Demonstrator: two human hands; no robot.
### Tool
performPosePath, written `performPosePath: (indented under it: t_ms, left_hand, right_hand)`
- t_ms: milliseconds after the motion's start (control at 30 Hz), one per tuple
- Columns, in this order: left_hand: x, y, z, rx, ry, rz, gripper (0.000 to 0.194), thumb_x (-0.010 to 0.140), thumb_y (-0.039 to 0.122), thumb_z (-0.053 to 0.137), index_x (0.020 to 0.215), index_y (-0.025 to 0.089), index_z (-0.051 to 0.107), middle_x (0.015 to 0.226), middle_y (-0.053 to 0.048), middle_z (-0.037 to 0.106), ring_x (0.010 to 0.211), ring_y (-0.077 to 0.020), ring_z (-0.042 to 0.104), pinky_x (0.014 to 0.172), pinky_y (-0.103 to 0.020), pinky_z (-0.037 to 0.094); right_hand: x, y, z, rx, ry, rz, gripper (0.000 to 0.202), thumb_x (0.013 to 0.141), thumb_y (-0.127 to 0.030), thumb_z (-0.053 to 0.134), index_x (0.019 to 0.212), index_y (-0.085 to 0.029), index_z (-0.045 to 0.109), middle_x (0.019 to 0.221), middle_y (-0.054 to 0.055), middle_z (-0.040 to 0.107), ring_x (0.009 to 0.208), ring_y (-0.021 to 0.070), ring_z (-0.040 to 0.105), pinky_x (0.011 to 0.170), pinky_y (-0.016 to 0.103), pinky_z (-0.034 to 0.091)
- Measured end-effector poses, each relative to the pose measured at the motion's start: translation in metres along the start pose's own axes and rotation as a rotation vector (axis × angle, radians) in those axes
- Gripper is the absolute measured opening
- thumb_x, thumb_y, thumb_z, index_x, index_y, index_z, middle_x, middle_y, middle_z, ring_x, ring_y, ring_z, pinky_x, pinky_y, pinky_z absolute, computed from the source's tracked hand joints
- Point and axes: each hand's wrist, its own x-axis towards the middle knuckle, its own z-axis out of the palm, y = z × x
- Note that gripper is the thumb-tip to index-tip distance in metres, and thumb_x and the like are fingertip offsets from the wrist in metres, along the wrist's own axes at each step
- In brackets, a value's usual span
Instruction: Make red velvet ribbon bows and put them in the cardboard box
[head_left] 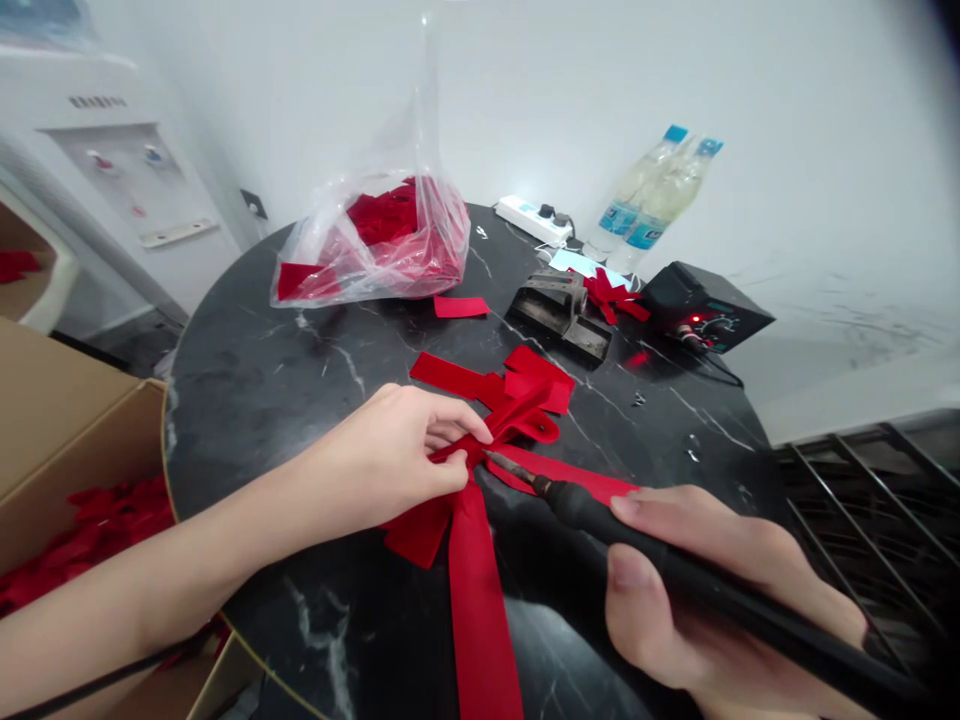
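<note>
Soldering iron (pixel 581 512) at the gathered red ribbon (pixel 480 590)
Over the dark counter (pixel 255 375), your left hand (pixel 401 445) pinches the ribbon's middle between thumb and fingers; your right hand (pixel 739 540) is wrapped around the iron's handle, its metal tip just beside your left fingertips.

On the table (pixel 240 350) before you, your left hand (pixel 412 445) was on the ribbon (pixel 480 600), the soldering iron (pixel 592 517) in your right hand (pixel 731 540). Behind sat the plastic bag (pixel 375 262) at left, the iron stand (pixel 559 325), then the soldering station (pixel 709 305); bottles (pixel 637 190) stood behind both. A cardboard box (pixel 67 420) stood left.
</note>
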Motion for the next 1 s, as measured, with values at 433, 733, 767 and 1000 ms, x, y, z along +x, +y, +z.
performPosePath:
  t_ms: [433,733,767,1000]
  left_hand:
    - [-0.003,0.003,0.0,0.019,-0.013,-0.001,0.029,0.081,0.016,0.064,0.104,0.02,0.079,0.099,-0.001,0.083,0.097,-0.0188,0.079,0.092,-0.026,0.063]
    - [-0.003,0.007,0.0,0.055,-0.005,0.022,0.028,0.081,0.016,0.063,0.104,0.018,0.079,0.102,-0.002,0.083,0.099,-0.0185,0.079,0.094,-0.025,0.063]
    - [-0.003,0.007,0.0,0.061,-0.007,0.024,0.028,0.082,0.016,0.062,0.104,0.019,0.079,0.103,-0.001,0.083,0.099,-0.018,0.079,0.094,-0.025,0.063]
    - [-0.004,0.006,0.0,0.079,-0.017,0.055,0.027,0.082,0.017,0.062,0.103,0.019,0.078,0.098,0.0,0.083,0.094,-0.0167,0.079,0.091,-0.023,0.063]
  right_hand:
    - [0.005,-0.006,0.001,-0.029,-0.019,0.058,0.016,0.075,-0.026,0.066,0.09,-0.029,0.061,0.065,-0.003,0.07,0.045,0.0201,0.066,0.035,0.031,0.051]
    - [0.01,-0.005,0.002,0.067,-0.053,0.023,0.02,0.074,-0.019,0.068,0.091,-0.028,0.063,0.065,-0.003,0.07,0.043,0.0181,0.066,0.035,0.026,0.052]
    - [0.01,-0.005,0.001,0.065,-0.058,0.018,0.02,0.074,-0.019,0.069,0.092,-0.027,0.064,0.066,-0.003,0.071,0.044,0.0181,0.066,0.035,0.026,0.052]
    - [0.011,-0.004,0.004,0.092,-0.092,0.005,0.03,0.073,-0.018,0.068,0.1,-0.032,0.068,0.064,-0.003,0.07,0.043,0.0205,0.066,0.031,0.028,0.051]
